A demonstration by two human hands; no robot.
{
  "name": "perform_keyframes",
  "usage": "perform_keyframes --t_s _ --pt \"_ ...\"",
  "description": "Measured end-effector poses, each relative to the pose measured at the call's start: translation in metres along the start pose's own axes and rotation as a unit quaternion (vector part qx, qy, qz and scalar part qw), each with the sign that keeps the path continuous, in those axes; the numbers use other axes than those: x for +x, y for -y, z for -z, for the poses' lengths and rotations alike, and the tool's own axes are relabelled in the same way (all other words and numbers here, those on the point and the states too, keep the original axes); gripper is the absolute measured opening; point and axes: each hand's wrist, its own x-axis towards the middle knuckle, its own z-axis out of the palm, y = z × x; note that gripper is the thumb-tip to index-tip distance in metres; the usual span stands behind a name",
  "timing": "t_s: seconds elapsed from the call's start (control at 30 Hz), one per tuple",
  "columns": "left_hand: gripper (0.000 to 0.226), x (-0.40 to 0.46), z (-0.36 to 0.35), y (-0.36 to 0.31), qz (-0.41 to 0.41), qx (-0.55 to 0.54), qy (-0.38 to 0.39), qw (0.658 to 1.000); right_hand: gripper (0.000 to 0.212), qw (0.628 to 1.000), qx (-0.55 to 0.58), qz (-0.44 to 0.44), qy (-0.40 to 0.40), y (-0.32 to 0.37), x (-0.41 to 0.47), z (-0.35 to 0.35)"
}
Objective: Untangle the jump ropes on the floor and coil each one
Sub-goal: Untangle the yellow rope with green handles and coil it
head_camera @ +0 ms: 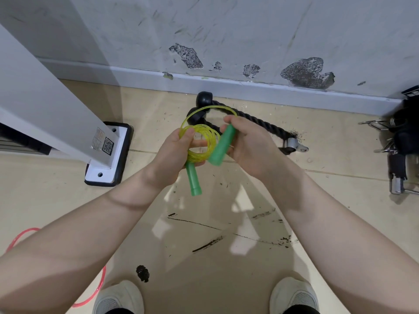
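Observation:
A yellow-green jump rope (205, 141) is wound into a small coil held up above the floor. My left hand (175, 152) grips the coil, thumb on top, and one green handle (193, 181) hangs down below it. My right hand (246, 143) holds the other green handle (221, 147), with one wider loop of cord arching over from it to the coil. A red jump rope (99, 284) lies on the floor at the lower left, mostly hidden behind my left forearm.
A thick black rope attachment (254, 122) with rubber end knobs lies on the floor by the wall. A white machine post with a bolted base plate (106, 159) stands left. Black straps and metal clips (399, 150) lie at right. My two shoes (118, 298) show at the bottom.

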Motion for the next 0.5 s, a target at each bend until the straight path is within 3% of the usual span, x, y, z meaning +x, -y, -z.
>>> perform_keyframes --t_s 0.17,0.33,0.37,0.47,0.5 --pt "0.027 -0.004 -0.005 -0.004 0.002 0.041 -0.004 0.999 0.014 0.964 -0.167 0.199 -0.045 -0.005 -0.002 -0.017" --pt "0.027 -0.007 0.002 -0.008 -0.034 0.114 0.005 0.993 0.013 0.907 -0.320 0.257 -0.099 -0.011 0.002 -0.003" --pt "0.026 -0.009 0.001 -0.008 -0.046 0.129 0.008 0.990 0.013 0.879 -0.374 0.278 -0.099 -0.014 0.002 0.000" --pt "0.019 -0.012 -0.004 -0.012 -0.070 0.140 0.019 0.987 0.031 0.737 -0.565 0.361 -0.082 -0.030 0.001 0.006" --pt "0.018 -0.013 -0.006 -0.014 -0.074 0.143 0.018 0.987 0.036 0.707 -0.599 0.366 -0.091 -0.036 0.003 0.007"
